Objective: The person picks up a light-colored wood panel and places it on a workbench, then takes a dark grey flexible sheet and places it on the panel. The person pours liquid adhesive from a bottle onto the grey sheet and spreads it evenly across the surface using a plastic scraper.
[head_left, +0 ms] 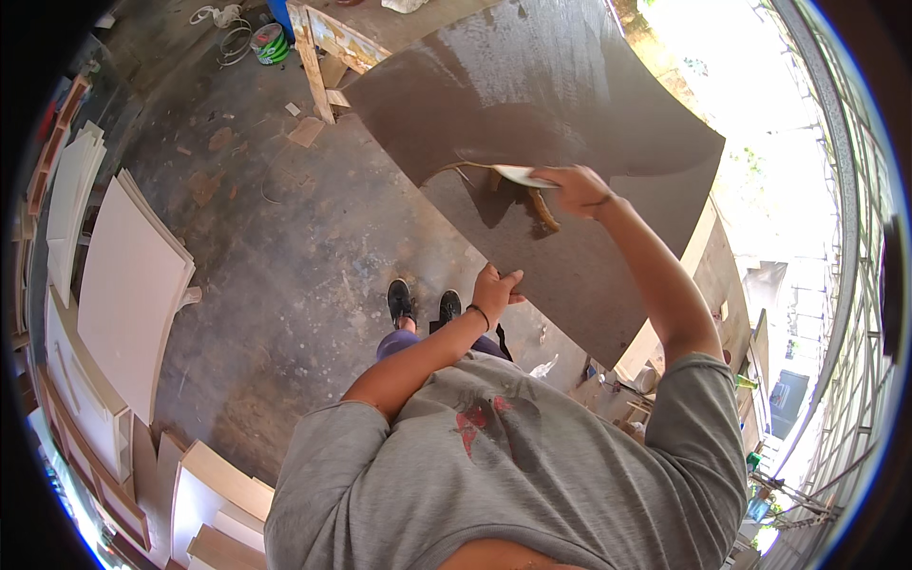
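A large dark brown sheet [589,285] lies in front of me. Its far part is coated with a wet, shiny film, while the near part looks duller. My right hand [578,190] is closed around a pale, flat spreader [522,176], which is held low over the sheet at the border of the wet film. Just below the spreader, a yellowish-brown streak of thick liquid [545,214] curves across the surface, beside a dark patch. At the sheet's near left edge is my left hand [494,293], its fingers and thumb closed at that edge; their undersides are hidden.
A wooden support [312,66] stands by the sheet's far left corner. Pale panels [133,294] lean along the left side. On the stained concrete floor [275,237] lie scraps and, farther off, a green bucket [270,45]. Metal bars [869,285] line the right.
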Available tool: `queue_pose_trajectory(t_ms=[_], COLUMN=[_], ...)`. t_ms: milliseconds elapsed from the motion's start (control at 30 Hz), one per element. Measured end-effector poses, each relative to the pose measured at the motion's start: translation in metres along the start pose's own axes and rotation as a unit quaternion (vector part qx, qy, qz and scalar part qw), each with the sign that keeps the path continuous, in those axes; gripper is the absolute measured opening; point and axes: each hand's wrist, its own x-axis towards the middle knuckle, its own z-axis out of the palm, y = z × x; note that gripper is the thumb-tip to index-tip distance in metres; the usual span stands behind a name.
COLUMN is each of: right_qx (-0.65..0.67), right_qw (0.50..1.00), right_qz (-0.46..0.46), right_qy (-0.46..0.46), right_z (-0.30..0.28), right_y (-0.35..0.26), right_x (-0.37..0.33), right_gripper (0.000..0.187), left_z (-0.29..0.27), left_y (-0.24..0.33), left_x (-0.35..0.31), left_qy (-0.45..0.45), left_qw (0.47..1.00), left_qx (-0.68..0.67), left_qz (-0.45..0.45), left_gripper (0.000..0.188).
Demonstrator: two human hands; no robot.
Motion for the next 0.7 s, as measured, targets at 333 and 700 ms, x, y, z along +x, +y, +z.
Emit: queue_pose_trajectory(t_ms=[333,700], right_qx=[-0.001,-0.074], right_qw=[0.979,0.997], right_qz=[0.156,0.002], right_qy=[0.133,0.023], right_z=[0.028,0.052], right_y=[-0.046,-0.148], right_x=[0.056,0.063], right_gripper=[0.027,0.034], left_z=[-0.003,0.006], left_y=[0.006,0.006], left_x=[0.013,0.01], left_qy=[-0.013,-0.008], left_qw=[1.0,0.999], left_qx=[0.017,-0.004], left_qz=[0.01,0.045], left_gripper=[0.028,0.018])
